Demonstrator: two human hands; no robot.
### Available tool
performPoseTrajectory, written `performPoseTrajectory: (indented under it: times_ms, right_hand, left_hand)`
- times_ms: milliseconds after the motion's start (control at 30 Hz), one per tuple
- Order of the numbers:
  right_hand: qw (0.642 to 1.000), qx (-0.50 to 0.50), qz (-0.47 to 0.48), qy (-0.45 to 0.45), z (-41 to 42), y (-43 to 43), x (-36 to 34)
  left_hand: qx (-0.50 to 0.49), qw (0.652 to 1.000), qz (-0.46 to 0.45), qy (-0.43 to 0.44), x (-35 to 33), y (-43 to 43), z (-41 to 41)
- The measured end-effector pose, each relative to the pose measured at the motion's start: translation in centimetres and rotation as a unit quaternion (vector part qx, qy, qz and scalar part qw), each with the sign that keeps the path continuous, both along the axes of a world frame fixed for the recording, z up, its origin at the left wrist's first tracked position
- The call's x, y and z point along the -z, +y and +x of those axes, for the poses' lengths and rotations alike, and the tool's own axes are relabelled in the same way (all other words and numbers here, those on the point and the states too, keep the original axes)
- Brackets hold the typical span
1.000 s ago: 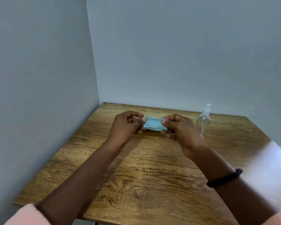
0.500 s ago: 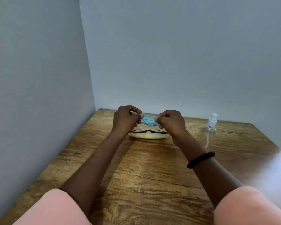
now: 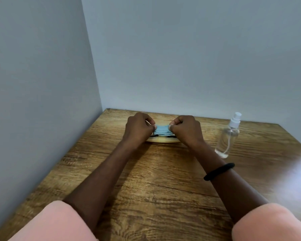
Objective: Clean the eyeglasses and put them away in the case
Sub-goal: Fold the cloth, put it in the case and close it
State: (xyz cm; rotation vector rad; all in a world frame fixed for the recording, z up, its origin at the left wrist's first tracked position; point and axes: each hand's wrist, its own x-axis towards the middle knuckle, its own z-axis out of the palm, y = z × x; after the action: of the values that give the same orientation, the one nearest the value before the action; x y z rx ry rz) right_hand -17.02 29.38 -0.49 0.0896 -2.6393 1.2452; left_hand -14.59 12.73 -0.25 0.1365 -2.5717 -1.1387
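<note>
Eyeglasses (image 3: 154, 136): one pair; left hand (image 3: 139, 129), right hand (image 3: 186, 131) pinch one cloth (image 3: 162, 130).

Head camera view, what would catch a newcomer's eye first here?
Both hands meet at the far middle of the wooden table, where the left hand and right hand pinch a blue cloth between them. Just below the cloth, black eyeglasses lie on a cream case. A clear spray bottle stands upright to the right, apart from the hands.
</note>
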Motion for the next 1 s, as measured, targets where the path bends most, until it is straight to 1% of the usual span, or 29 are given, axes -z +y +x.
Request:
performPoseTrajectory:
  times_ms: [133, 267, 467, 567, 633, 700, 767, 800, 867, 1000]
  right_hand:
    - [0.999, 0.001, 0.038, -0.003, 0.3, 0.0, 0.2]
    - [0.998, 0.015, 0.062, -0.007, 0.8, 0.2, 0.6]
    - [0.998, 0.019, 0.050, -0.014, 1.1, 0.4, 0.8]
    - [0.999, 0.021, 0.041, -0.014, 1.2, 0.5, 0.9]
    - [0.999, 0.023, 0.040, -0.012, 1.2, 0.5, 1.0]
    - [0.999, 0.024, 0.039, -0.013, 1.2, 0.5, 1.0]
    - [0.999, 0.026, 0.039, -0.015, 1.2, 0.4, 1.0]
    - [0.999, 0.028, 0.038, -0.015, 1.2, 0.4, 1.0]
    - [0.999, 0.030, 0.037, -0.012, 1.2, 0.3, 1.0]
    - [0.999, 0.035, 0.031, -0.009, 1.1, 0.4, 1.3]
  left_hand:
    - [0.002, 0.999, -0.039, -0.004, 0.4, 0.2, 0.1]
    - [0.004, 0.999, -0.040, -0.004, 0.6, 0.1, 0.4]
    - [-0.001, 0.999, -0.046, 0.010, 1.1, -0.3, 0.9]
    - [-0.026, 0.996, -0.075, 0.026, 1.3, -0.7, 1.1]
    - [-0.042, 0.996, -0.080, 0.027, 1.4, -1.1, 1.0]
    - [-0.009, 0.999, -0.046, -0.009, 1.2, -1.8, 1.0]
    - [0.070, 0.994, 0.027, -0.076, 1.0, -2.9, 0.9]
    - [0.104, 0.987, 0.047, -0.110, 1.1, -3.3, 0.9]
    - [0.141, 0.978, 0.047, -0.147, 1.3, -3.9, 0.9]
    - [0.162, 0.974, 0.033, -0.152, 1.8, -4.3, 0.6]
